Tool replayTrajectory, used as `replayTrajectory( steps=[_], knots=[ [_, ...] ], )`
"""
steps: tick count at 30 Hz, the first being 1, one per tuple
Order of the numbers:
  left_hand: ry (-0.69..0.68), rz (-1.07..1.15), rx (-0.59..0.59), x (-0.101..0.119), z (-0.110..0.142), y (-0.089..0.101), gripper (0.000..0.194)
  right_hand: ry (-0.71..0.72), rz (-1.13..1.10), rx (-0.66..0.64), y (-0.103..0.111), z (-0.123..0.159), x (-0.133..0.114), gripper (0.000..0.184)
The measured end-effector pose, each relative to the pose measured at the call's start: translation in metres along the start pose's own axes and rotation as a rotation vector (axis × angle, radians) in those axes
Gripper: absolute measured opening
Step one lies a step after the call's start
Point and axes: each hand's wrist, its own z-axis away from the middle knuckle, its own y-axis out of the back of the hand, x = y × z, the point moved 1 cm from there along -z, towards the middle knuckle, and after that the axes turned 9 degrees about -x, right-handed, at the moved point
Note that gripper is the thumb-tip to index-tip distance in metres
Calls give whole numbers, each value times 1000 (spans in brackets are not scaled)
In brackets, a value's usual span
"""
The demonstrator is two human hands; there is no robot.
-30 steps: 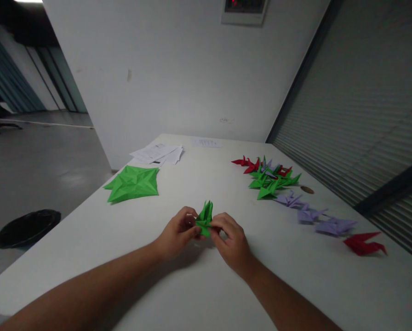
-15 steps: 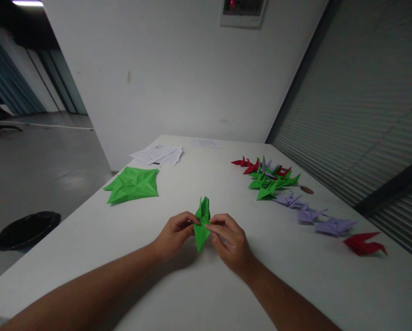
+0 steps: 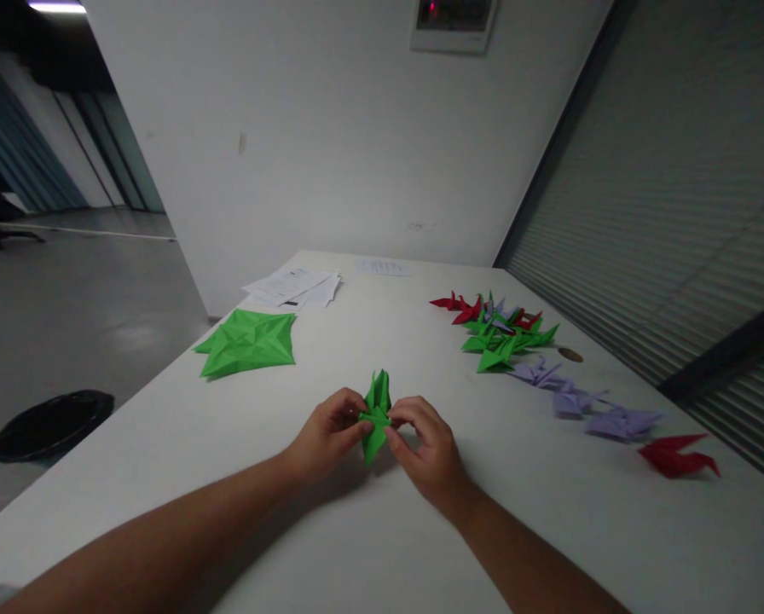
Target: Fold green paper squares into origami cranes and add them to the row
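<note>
At the lower centre of the frame, the left hand (image 3: pixel 327 431) and right hand (image 3: pixel 430 443) pinch a green origami piece (image 3: pixel 374 440) by its sides, over the white table (image 3: pixel 369 546). It looks partly folded — narrow points stand at its top while a flap hangs below, so shaping seems unfinished. Toward the right edge, green cranes (image 3: pixel 498 351), lilac cranes (image 3: pixel 623 422) and a red crane (image 3: pixel 676 458) appear complete; at middle left, creased green sheets (image 3: pixel 249 344) lie spread — apparently not folded up yet.

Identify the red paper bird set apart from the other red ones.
The red bird nearest the camera, beside a lilac one; the other red ones lie farther back, by the green birds.
</note>
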Motion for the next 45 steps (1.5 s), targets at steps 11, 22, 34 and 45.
replayTrajectory(
  steps=[11,22,34,45],
  knots=[
    [-56,-58,13,-4,3,2,34,-136,-231,-31,-8,4,10,39],
    [-30,-172,23,0,1,1,30,-177,-176,33,-10,6,12,33],
    [-227,-726,103,12,4,4,15,-102,-108,41,-7,2,6,33],
    [-302,-706,53,9,4,4,20,-74,-97,23,-4,-2,4,30]
  ],
)
